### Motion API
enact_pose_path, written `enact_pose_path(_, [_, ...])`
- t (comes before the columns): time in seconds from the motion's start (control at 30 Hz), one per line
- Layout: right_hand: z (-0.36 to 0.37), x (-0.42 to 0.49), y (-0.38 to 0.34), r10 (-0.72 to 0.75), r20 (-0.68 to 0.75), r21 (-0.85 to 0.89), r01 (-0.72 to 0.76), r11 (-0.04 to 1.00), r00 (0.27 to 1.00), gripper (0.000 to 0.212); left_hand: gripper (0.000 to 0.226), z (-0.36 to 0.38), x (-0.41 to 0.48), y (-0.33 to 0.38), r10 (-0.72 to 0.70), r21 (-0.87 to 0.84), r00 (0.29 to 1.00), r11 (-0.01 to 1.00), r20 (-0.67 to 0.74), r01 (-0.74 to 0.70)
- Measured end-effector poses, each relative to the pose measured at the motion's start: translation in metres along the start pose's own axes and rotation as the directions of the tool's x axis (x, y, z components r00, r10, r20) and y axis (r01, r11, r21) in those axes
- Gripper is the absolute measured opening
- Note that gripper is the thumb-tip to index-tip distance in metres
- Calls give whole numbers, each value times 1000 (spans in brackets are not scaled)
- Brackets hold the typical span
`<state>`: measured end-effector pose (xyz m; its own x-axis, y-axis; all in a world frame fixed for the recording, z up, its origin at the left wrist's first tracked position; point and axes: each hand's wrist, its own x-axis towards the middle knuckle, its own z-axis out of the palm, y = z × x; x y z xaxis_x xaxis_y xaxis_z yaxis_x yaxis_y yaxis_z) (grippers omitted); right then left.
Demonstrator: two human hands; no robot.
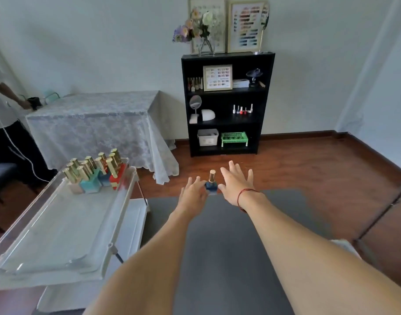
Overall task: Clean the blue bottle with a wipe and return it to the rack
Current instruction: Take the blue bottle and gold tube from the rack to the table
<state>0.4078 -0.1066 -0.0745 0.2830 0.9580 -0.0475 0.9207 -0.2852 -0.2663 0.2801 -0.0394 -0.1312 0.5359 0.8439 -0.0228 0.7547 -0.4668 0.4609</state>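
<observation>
Blue bottle (211,183) upright at grey mat's (229,246) far edge, between left hand (193,193) and right hand (237,183), fingers spread and gripping nothing; clumsy nudge could tip it off.

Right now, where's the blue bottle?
In the head view, the blue bottle stands upright at the far edge of the grey mat, between the left hand and right hand, right of the rack.
</observation>
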Motion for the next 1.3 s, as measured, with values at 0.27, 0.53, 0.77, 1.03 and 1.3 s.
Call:
enact_pose_path(0.27, [108,3,30,-8,-24,16,8,1000,1000,36,32,81,-11,-27,21,-70,996,997,-83,-27])
enact_pose_path(0.53, [151,-28,42,-42,-143,-5,42,999,989,37,35,118,-39,-40,37,-43,992,998,-117,-42])
enact_pose_path(0.77, [162,-68,39,-42,-167,9,44,999,985,36,38,121,-80,-32,50,15,992,999,-115,-48])
enact_pose_path(1.03, [184,-64,49,-48,-193,173,82,981,980,42,39,126,-71,-32,89,83,988,993,-123,-79])
enact_pose_path(1.3, [193,-51,55,-11,-255,236,73,969,967,36,40,131,-55,-32,110,-10,981,994,-157,-112])
